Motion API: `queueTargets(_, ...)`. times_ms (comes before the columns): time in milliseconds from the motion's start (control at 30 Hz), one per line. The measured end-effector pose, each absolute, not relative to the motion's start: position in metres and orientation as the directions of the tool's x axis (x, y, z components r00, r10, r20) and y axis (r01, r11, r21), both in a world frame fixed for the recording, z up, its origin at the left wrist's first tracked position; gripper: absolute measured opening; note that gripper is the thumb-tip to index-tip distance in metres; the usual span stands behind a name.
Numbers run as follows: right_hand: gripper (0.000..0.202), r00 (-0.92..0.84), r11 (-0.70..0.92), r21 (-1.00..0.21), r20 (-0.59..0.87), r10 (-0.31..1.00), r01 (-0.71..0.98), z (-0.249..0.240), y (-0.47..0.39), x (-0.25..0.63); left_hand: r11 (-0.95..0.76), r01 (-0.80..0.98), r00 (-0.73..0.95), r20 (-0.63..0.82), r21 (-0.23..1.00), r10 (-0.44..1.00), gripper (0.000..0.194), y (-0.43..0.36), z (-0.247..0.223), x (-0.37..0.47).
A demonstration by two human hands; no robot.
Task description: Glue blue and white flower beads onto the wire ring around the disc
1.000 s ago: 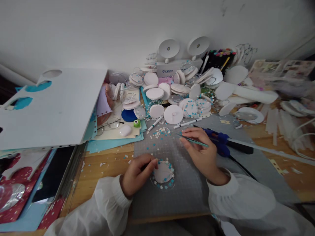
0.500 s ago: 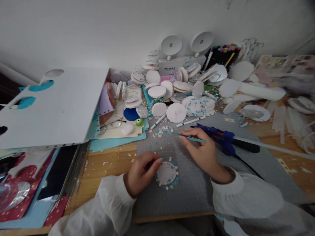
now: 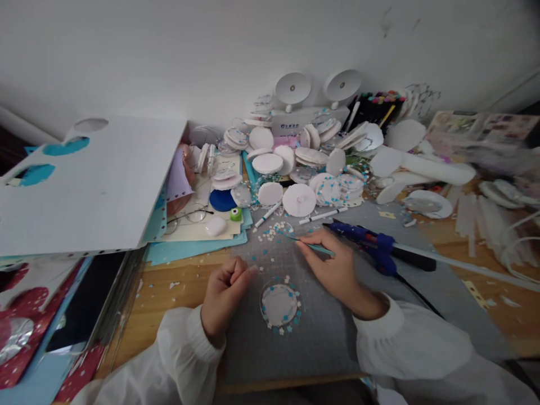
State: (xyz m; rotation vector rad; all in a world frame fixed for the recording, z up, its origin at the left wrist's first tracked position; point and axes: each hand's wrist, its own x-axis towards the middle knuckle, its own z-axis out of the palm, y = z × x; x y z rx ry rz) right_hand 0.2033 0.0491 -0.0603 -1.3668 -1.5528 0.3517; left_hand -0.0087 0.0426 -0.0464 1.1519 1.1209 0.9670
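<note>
A small white disc (image 3: 279, 305) ringed with white and blue paper flowers lies on the grey cutting mat (image 3: 324, 354). My left hand (image 3: 228, 293) rests just left of the disc, apart from it, fingers curled in with nothing visible in them. In my right hand (image 3: 329, 264) is a pair of teal tweezers (image 3: 314, 246), its tips pointing left at a scatter of tiny white and blue flowers (image 3: 276, 230). Whether the tips hold a flower is too small to tell.
Behind the flowers, many white discs (image 3: 299, 200) are heaped up, with two white pens (image 3: 323, 216) in front. A blue glue gun (image 3: 375, 244) lies right of my right hand. White board (image 3: 97, 191) covers the left side, near eyeglasses (image 3: 196, 213) and a green punch (image 3: 235, 214).
My left hand has drawn back leftward from the disc's edge. My right hand has brought the tweezers slightly left and down to the loose flowers. The camera view has shifted a little.
</note>
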Motion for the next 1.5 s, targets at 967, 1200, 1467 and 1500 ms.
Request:
queueTargets(967,0.003,0.222,0.295,-0.82,0.445,0.868,0.49,-0.051,0.052,0.194,0.15,0.046,0.198,-0.156,0.988,0.968,0.049,0.041,-0.046,-0.008)
queueTargets(1200,0.011,0.14,0.447,-0.805,0.532,0.835,0.39,-0.035,0.027,0.188,0.133,0.021,0.234,-0.134,0.991,0.963,0.023,0.045,-0.038,-0.004)
queueTargets(1467,0.023,0.002,0.5,-0.819,0.522,0.853,0.28,-0.039,0.014,0.188,0.122,0.062,0.258,-0.134,0.991,0.957,0.018,0.043,-0.044,-0.006)
queueTargets(1500,0.024,-0.016,0.507,-0.816,0.524,0.852,0.279,-0.038,0.014,0.188,0.115,0.058,0.257,-0.126,0.992,0.958,0.017,0.043,-0.044,-0.006)
